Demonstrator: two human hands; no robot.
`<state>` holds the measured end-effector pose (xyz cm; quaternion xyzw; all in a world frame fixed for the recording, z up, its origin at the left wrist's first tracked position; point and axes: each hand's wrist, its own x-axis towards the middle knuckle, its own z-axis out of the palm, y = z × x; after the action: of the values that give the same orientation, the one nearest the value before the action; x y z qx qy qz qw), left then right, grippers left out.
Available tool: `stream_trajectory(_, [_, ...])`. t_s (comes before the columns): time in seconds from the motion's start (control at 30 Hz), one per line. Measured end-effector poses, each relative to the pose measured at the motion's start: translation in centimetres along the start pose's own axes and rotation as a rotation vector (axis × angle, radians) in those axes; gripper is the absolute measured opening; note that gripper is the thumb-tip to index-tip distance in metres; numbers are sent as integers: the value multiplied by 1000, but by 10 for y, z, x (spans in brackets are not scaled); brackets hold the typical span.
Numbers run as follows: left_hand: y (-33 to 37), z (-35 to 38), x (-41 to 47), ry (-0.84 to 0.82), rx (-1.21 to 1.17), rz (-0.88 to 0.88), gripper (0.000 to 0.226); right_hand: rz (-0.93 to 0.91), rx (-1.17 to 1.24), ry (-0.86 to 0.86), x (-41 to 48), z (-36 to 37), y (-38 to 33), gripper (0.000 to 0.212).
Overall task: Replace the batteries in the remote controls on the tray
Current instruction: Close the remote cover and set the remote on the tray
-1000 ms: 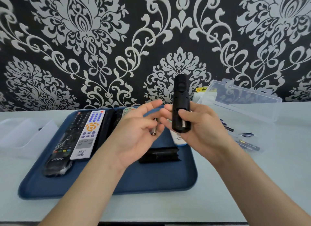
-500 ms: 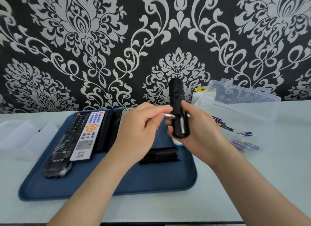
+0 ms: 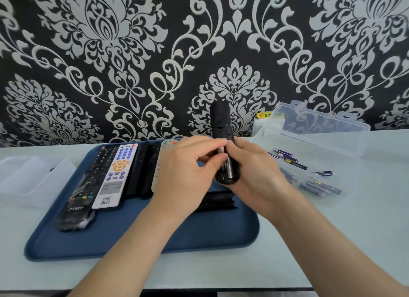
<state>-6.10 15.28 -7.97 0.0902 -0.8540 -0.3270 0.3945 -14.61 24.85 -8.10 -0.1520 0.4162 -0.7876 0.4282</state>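
Above the right part of the blue tray (image 3: pixel 132 241), the right hand (image 3: pixel 256 175) grips a black remote (image 3: pixel 221 119) upright, fingers curled round its lower half, its open battery bay facing the camera. The left hand (image 3: pixel 186 175) pinches a battery (image 3: pixel 222 151) between thumb and forefinger, held against the bay's left side; a silvery cell (image 3: pixel 229 168) sits in the bay just beside it. On the tray under the hands lies a loose black cover (image 3: pixel 219 200). Along the tray's left part further remotes lie side by side, among them a white remote (image 3: pixel 115 175) with an orange pad and a wrapped dark remote (image 3: pixel 77 199). Right of the tray, on the pale bench (image 3: pixel 365 230), an open clear box (image 3: pixel 321 126) holds loose spare batteries (image 3: pixel 316 187). A clear container (image 3: pixel 26 177) stands left of the tray.
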Motion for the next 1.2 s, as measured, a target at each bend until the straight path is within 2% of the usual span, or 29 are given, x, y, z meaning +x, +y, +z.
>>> stream_trajectory(0.1, [-3, 2, -1, 15, 97, 44, 28, -39, -18, -2, -1, -1, -2, 32])
stream_trajectory(0.4, [-13, 4, -2, -89, 278, 253, 26, -68, 89, 38, -4, -4, -10, 31])
stream_trajectory(0.53, [-12, 3, -3, -135, 310, 261, 28, -53, 72, 12, -4, -7, -11, 28])
stream_trajectory(0.6, [-12, 0, 0, -160, 170, 144, 26, -46, 48, -53, -4, -9, -13, 26])
stream_trajectory(0.73, [-11, -11, 6, -293, -355, -269, 32, -52, -63, -152, -3, -13, -17, 38])
stream_trajectory(0.8, [-10, -19, 8, -293, -413, -309, 33, -38, -80, -137, -2, -14, -17, 38])
stream_trajectory(0.9, [-11, -28, 10, -263, -193, -233, 31, -47, -85, -80, -1, -14, -13, 36])
stream_trajectory(0.97, [-14, -32, 10, -324, 46, -171, 23, -65, -103, -40, 1, -13, -10, 36])
stream_trajectory(1.03, [-18, -33, 8, -492, 294, -117, 20, -89, -102, 4, 2, -13, -9, 38])
stream_trajectory(1.13, [-21, -23, -2, -817, 501, -110, 45, -120, -97, 56, 3, -13, -10, 36])
stream_trajectory(1.2, [-22, -16, -6, -884, 571, -102, 46, -114, -75, 82, 3, -14, -10, 35])
